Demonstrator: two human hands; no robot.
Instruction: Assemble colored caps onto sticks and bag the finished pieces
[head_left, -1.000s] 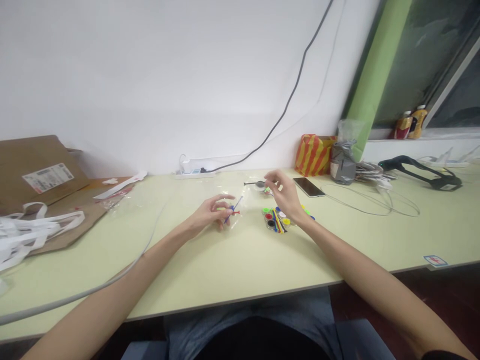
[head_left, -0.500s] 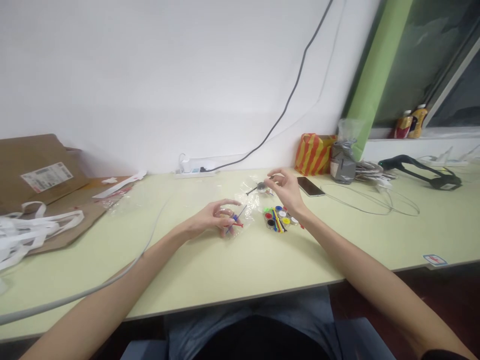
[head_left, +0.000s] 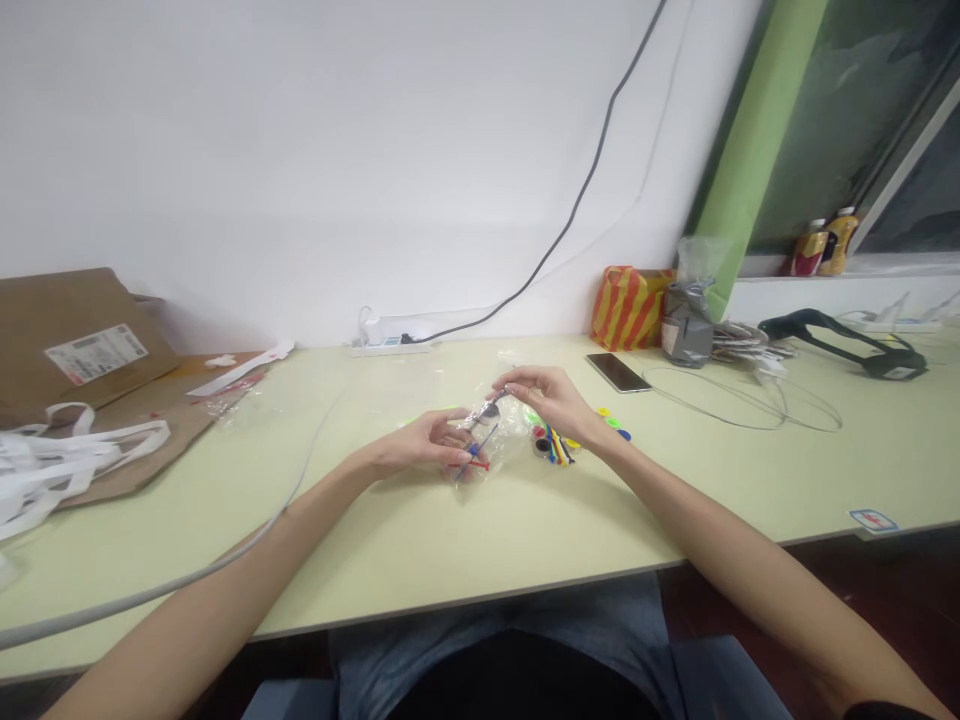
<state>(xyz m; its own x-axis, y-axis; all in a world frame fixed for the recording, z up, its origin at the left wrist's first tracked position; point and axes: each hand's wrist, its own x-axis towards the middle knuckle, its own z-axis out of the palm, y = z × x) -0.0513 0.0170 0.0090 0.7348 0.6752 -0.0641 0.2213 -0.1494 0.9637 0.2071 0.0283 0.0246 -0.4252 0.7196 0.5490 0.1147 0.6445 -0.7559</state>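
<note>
My left hand (head_left: 427, 441) rests on the pale green table (head_left: 450, 530), fingers pinched on a clear plastic bag (head_left: 487, 440) that holds thin blue and red sticks (head_left: 477, 452). My right hand (head_left: 551, 400) is pinched on a small dark stick with a round head (head_left: 491, 406) at the bag's upper end, close to the left fingers. Just right of the bag lies a small paint set (head_left: 553, 443) with round coloured pots and coloured sticks across it. Loose green and blue pots (head_left: 611, 420) lie behind my right wrist.
A phone (head_left: 619, 372) lies at the back right near a red-and-yellow striped bag (head_left: 628, 305) and a grey pouch (head_left: 685, 325). A power strip (head_left: 386, 345) sits by the wall. Cardboard (head_left: 82, 340) and white straps (head_left: 60, 460) lie at left; a grey cable (head_left: 225, 560) crosses the table.
My right hand has moved left and toward me with the dark stick, bringing it to the bag in my left hand. The left hand shifted slightly right.
</note>
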